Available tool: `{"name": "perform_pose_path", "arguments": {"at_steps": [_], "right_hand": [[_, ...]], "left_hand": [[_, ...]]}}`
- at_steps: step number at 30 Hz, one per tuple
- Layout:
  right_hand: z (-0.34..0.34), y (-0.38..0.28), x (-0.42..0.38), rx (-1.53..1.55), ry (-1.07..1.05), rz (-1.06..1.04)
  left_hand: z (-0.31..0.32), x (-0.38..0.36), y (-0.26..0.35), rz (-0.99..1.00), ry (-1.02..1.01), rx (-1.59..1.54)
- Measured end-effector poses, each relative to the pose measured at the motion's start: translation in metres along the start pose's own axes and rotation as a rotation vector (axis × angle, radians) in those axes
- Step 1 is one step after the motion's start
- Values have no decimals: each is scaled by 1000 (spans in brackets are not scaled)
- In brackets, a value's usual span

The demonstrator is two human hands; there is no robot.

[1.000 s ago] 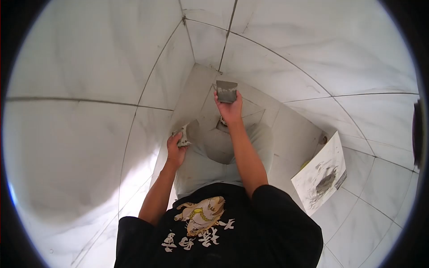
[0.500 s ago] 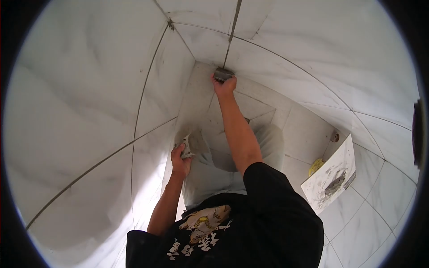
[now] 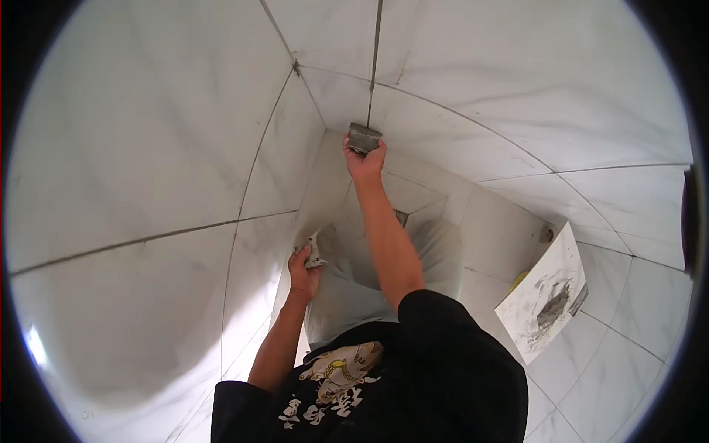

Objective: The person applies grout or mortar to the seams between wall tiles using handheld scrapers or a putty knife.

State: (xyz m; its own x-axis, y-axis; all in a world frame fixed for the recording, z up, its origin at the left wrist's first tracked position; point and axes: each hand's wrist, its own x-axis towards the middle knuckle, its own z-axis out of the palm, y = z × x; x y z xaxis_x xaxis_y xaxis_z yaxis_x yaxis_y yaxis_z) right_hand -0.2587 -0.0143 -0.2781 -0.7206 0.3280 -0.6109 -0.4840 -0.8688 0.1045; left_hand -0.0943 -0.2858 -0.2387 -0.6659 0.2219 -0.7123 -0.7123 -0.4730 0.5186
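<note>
- While half a second ago my right hand point(image 3: 364, 159) pressed the scraper point(image 3: 363, 137) lower, it now grips it against the corner joint (blade tilted).
- Left hand point(image 3: 303, 273) stays clenched around a rag point(image 3: 313, 249).

Tiled walls point(image 3: 185, 148) close in on 2 sides of the corner; a leaning board point(image 3: 546, 295) crowds the floor at right.

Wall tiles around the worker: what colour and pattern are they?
White with faint grey marble veining and dark grout lines; the wall tiles show clearly in the head view.
</note>
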Motion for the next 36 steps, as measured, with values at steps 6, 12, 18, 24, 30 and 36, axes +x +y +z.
{"name": "perform_pose_path", "arguments": {"at_steps": [6,12,18,24,30,36], "right_hand": [[130,19,-98,11,-55,-43],[117,-5,-196,-190,-388,79],[80,-64,-244,-458,-410,302],[104,-56,-199,-2161,-848,-1455],[136,-59,-156,-2599,-1189,-1871],[147,-79,-117,-2863,-1277,-2078]], "left_hand": [[4,-13,-1,61,-47,48],[10,-21,-5,178,-122,159],[7,-24,-5,139,-172,71],[-1,-19,-9,308,-225,190],[-9,-11,-10,134,-162,-61],[-15,-5,-11,134,-142,-64]]}}
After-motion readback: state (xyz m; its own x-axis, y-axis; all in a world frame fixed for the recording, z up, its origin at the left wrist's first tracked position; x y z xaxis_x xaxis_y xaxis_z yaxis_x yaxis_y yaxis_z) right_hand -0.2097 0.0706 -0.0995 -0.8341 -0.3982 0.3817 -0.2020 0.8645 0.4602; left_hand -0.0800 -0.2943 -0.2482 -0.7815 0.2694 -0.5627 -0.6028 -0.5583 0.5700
